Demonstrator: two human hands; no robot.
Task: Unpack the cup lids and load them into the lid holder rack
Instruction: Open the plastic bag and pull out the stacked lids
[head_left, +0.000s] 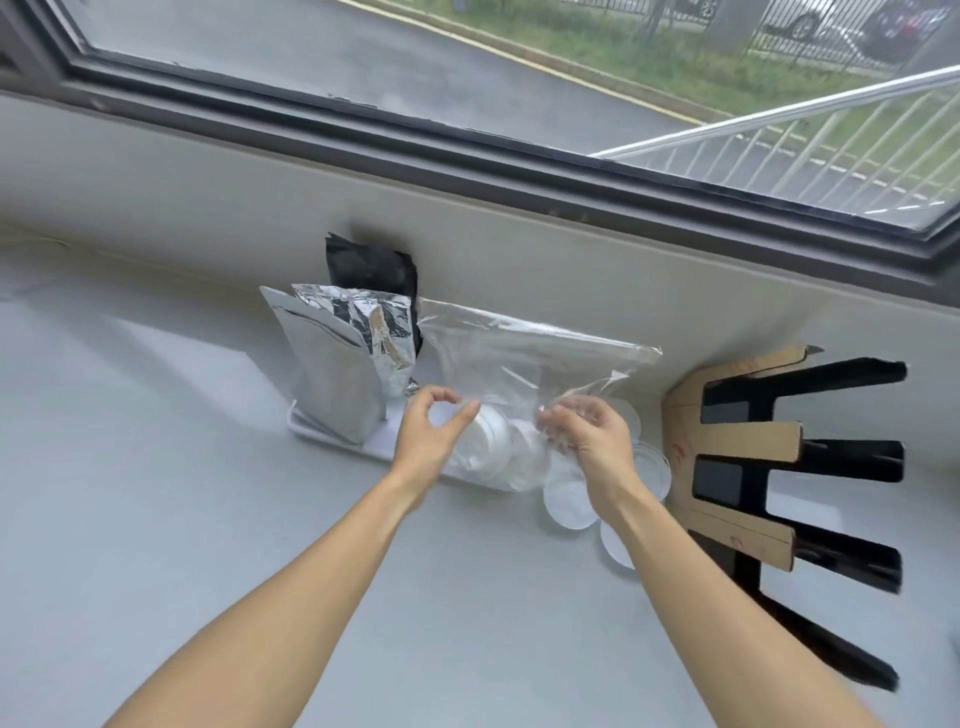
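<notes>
A clear plastic bag (524, 358) stands upright at the back of the grey counter, its top edge raised. My left hand (428, 436) pinches the bag's lower left edge. My right hand (592, 436) grips the bag's lower right part. A short stack of white cup lids (488, 441) shows between my hands, seen through the plastic. Several loose white lids (569, 501) lie on the counter under and beside my right wrist. The lid holder rack (779, 467), black with brown cardboard dividers, stands at the right, its slots holding no lids that I can see.
Silver foil pouches (337, 374) and a black pouch (371, 267) lean against the wall to the left of the bag, standing on a white tray (332, 439). A window runs along the wall above. The grey counter (182, 441) spreads to the left and front.
</notes>
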